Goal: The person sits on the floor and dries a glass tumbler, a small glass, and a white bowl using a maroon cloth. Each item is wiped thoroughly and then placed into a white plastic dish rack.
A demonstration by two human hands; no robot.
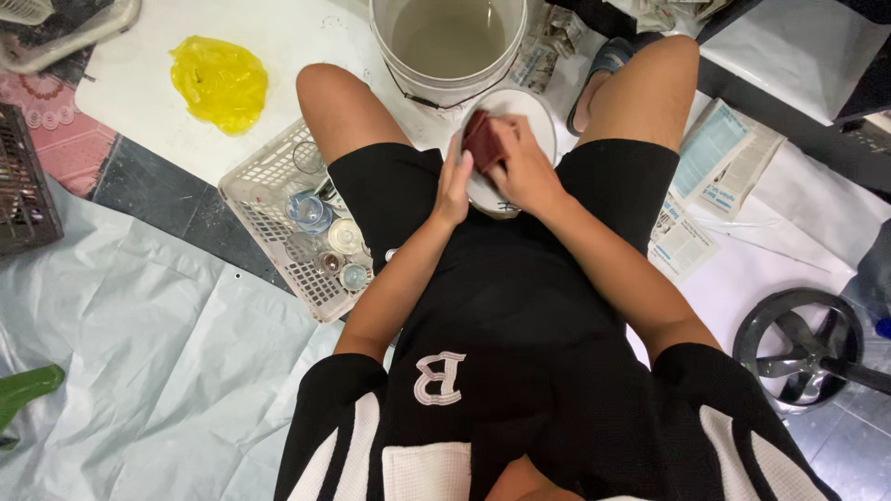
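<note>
Fingers: on my right hand [527,172] they are curled down over a dark red pad [484,141], pressing it flat against a white bowl [534,111]; on my left hand [454,186] they are nearly straight and close together, laid against the bowl's near-left rim.
Pad: I see a small dark red square, its longer edge running from lower left to upper right, lying on the bowl's face between my two hands.
Bowl: round and white, held between my knees above my lap, tilted so that its open face points up toward me; being round, it has no long axis that I can tell. My hands cover its lower half.
Bucket: a white bucket [436,85] of cloudy grey water stands just beyond the bowl, its rim touching or nearly touching the bowl's far edge.
Basket: a white lattice basket [255,190] sits beside my left thigh, holding small glass jars [309,211] and round lids.
Floor, left: a crumpled yellow plastic bag [220,82] lies well apart on a white board; pale sheeting [158,362] spreads under my left side.
Floor, right: folded newspapers [719,158] lie beside my right thigh, and a black fan base [806,345] rests further out.
In the way: nothing lies between my hands and the bowl.
</note>
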